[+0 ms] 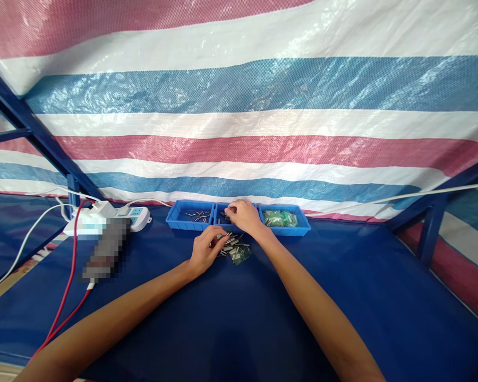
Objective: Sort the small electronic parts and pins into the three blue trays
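Observation:
A small pile of metal pins lies on the blue table, with a clear green-tinted packet at its near side. At the pile's left edge, my left hand is closed with its fingertips together; what they hold is too small to name. My right hand reaches over the middle blue bin, thumb and fingers pinched, their contents hidden. Several thin pins lie in the left blue bin. In the right blue bin are green-tinted packets.
At the left stand a white power strip with plugs and a blurred dark device on a red cable. Behind the bins hangs a striped plastic sheet. Blue metal frame bars flank both sides.

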A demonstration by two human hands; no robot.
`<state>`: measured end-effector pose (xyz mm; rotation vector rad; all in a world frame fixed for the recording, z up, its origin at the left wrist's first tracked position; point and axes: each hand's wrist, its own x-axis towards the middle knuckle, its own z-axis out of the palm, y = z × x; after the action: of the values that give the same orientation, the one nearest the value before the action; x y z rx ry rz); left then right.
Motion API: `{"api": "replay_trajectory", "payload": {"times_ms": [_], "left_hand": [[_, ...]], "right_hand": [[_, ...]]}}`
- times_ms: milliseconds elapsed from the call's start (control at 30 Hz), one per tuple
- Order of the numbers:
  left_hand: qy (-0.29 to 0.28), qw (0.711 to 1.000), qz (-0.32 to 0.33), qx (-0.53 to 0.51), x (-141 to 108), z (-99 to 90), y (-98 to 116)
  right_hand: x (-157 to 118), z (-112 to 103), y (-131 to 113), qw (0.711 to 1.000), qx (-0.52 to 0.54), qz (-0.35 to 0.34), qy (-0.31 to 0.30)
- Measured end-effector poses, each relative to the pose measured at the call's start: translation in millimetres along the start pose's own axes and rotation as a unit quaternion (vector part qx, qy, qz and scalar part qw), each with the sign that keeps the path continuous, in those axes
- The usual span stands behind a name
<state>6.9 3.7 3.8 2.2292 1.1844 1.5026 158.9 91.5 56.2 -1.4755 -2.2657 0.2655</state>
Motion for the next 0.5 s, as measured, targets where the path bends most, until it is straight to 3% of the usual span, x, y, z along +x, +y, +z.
{"api": "replay_trajectory", "payload": {"times_ms": [500], "left_hand": [[-0.011,0.999,0.031,-0.027,-3,0.9,-6]], "right_hand": [[2,-32,-10,0.998,0.016,0.005,0.059]]}}
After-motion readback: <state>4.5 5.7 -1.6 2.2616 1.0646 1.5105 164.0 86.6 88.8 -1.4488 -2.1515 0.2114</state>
